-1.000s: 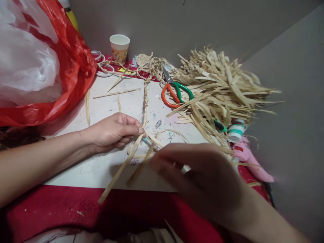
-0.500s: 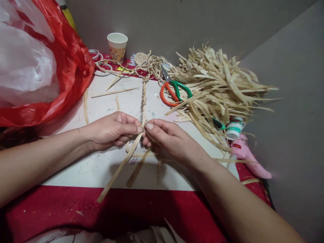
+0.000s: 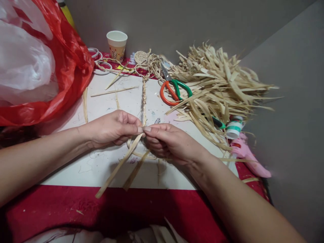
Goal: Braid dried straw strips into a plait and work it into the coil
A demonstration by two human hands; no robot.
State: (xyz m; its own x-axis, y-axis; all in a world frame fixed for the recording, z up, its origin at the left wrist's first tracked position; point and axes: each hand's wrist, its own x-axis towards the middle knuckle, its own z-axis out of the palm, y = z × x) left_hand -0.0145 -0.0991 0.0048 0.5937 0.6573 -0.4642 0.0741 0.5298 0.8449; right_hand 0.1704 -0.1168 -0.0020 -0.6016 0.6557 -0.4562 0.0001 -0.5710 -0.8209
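Observation:
A thin braid (image 3: 144, 101) of dried straw-coloured leaf strips runs from the coiled cord at the back down to my fingers. My left hand (image 3: 116, 129) pinches its near end between thumb and forefinger. Tip to tip with it, my right hand (image 3: 170, 139) pinches the same spot, its other fingers curled under. From below the pinch, loose leaf strips (image 3: 118, 167) fan out toward me over the white board (image 3: 101, 175). How the strips cross under my thumbs is hidden.
Scissors (image 3: 169, 92) with orange and green handles lie beside a heap of dry strips (image 3: 215, 77). A paper cup (image 3: 117, 45), white rings (image 3: 103, 68) and coiled cord (image 3: 149, 60) stand at the back. Left is a red plastic bag (image 3: 73, 71); right, a pink glue gun (image 3: 249, 158) and a white bottle (image 3: 234, 128).
My right thumb has turned flatter and come against my left thumb at the braid's end. The right fingers have curled in more, and the loose strips have shifted slightly.

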